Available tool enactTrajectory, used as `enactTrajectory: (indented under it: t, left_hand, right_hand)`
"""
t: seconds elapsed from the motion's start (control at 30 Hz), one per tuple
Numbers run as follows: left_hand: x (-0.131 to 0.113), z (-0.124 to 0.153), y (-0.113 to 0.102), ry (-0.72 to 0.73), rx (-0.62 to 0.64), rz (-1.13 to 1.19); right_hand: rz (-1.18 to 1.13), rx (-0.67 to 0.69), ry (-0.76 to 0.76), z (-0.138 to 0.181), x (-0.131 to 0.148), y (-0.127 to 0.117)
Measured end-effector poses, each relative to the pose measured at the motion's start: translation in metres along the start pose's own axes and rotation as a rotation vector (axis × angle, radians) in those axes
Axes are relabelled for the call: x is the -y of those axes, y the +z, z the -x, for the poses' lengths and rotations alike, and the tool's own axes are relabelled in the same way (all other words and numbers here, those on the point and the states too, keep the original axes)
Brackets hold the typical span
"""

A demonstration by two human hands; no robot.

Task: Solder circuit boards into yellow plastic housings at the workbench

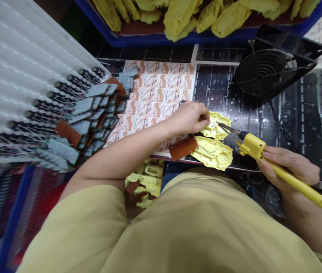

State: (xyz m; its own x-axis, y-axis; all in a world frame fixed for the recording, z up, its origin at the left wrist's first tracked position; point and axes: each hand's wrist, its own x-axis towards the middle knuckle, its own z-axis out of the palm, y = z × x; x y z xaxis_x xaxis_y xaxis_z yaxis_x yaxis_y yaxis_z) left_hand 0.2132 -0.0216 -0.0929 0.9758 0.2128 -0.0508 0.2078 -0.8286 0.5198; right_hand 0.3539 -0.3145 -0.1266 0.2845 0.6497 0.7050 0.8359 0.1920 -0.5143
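My right hand point(291, 163) is wrapped round a yellow soldering gun point(252, 146). Its tip reaches over the upper yellow plastic shell point(223, 120) on the bench. At the left edge of that shell, my left hand point(193, 116) has its fingers pinched together; what they hold, if anything, is hidden. A second yellow plastic shell point(213, 153) lies just nearer to me, with thin wires inside it. Against its left side rests a brown circuit board point(183, 148).
Circuit boards point(81, 106) with wires are heaped at the left, beside a white corrugated panel point(36, 57). A black fan point(266, 72) stands at the back right. Behind the bench, a blue bin point(149, 40) holds more yellow shells. Yellow parts point(149, 180) sit below the bench edge.
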Motion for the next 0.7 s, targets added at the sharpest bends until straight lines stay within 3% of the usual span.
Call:
enactTrajectory:
  t: [0.3,0.53,0.7]
  left_hand:
    - [-0.002,-0.003,0.001,-0.031,0.005,0.018]
    - [-0.001,-0.004,-0.001,-0.032,0.026,0.031]
    - [0.002,-0.004,0.000,-0.031,0.025,0.044]
  right_hand:
    - [0.067,0.156,-0.122,-0.015,-0.010,-0.002]
    - [0.016,0.083,-0.053,-0.007,-0.012,-0.007]
    - [0.032,0.149,-0.149,-0.021,-0.011,-0.005]
